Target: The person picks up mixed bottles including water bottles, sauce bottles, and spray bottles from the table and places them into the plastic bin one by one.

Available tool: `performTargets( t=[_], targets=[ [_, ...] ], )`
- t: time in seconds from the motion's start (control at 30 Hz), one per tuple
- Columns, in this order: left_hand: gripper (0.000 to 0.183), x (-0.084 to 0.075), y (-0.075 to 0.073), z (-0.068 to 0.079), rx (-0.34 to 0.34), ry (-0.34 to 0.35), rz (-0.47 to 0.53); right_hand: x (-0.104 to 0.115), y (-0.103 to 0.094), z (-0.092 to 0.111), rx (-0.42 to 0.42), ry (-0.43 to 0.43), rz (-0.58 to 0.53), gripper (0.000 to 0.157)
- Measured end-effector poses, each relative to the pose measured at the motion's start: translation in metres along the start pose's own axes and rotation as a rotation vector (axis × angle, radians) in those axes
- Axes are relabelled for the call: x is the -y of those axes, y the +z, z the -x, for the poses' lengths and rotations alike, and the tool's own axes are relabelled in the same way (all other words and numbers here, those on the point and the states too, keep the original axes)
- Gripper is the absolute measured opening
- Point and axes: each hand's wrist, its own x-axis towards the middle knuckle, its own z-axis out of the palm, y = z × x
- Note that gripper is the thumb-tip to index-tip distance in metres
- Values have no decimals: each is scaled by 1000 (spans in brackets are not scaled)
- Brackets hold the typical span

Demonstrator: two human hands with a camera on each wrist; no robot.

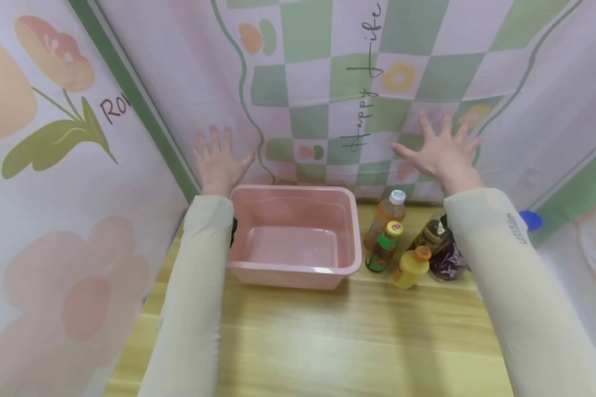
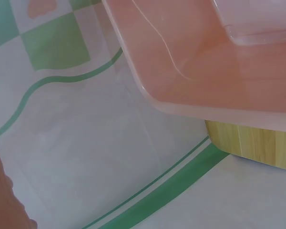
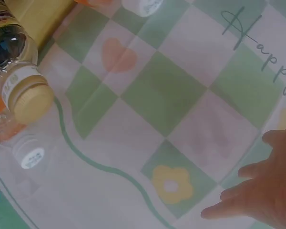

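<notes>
Both hands are held up in front with fingers spread, and neither holds anything. My left hand is above the back left corner of a pink plastic basin; only its edge shows in the left wrist view. No contents show inside the basin. Beyond the bottles on the right, my right hand hovers in front of the checkered cloth. The bottles include a white-capped one, a small green-labelled one with a yellow cap, a yellow squeeze bottle and a dark-labelled one, partly behind the right sleeve.
The wooden table extends in front of the basin. A printed cloth hangs behind it, and another patterned cloth closes off the left side. A purple-labelled bottle and a blue cap are by the right sleeve.
</notes>
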Motion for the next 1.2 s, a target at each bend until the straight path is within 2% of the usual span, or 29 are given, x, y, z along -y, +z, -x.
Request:
performTargets(
  t=[0.2,0.37,0.67,0.9,0.97,1.03,1.13,1.2],
  targets=[
    [86,2,4,0,11,-1,-12,-3,9,0,6,-9,-40,98],
    [84,7,10,2,17,7,17,-10,15,1,-10,-20,-74,97],
    [79,32,36,8,44,35,49,-32,28,4,-54,-71,-153,95],
    [78,56,60,19,169,54,75,-48,34,17,-58,-113,-263,73],
    [78,63,69,22,181,73,81,-53,38,22,-55,-108,-287,70],
    [75,69,78,25,165,113,71,-59,42,27,-59,-102,-303,67],
    [67,78,92,31,93,192,75,-69,49,35,-66,-87,-324,68],
    [64,84,101,35,70,218,102,-75,53,40,-75,-82,-339,68]
  ],
)
